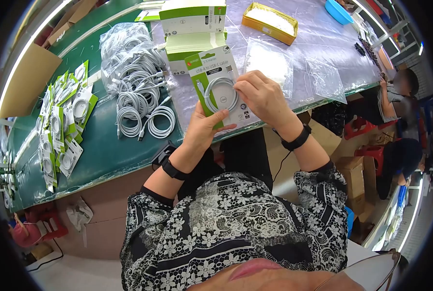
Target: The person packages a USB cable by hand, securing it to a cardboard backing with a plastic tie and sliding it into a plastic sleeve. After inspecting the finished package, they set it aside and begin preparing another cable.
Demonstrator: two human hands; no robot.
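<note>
My left hand grips the lower left edge of a green and white USB cable card, thumb across its front. A coiled white USB cable lies against the card's face. At the coil's right side, my right hand is closed in a pinch; what its fingertips hold is hidden. Behind the card are stacks of flat green and white cards. Left of it lies a heap of loose coiled white cables, some under clear plastic.
Carded cables are piled on the green table at left. A yellow box of small white pieces stands at the back. Clear bags lie on the right, a blue basin beyond. Another person sits at far right.
</note>
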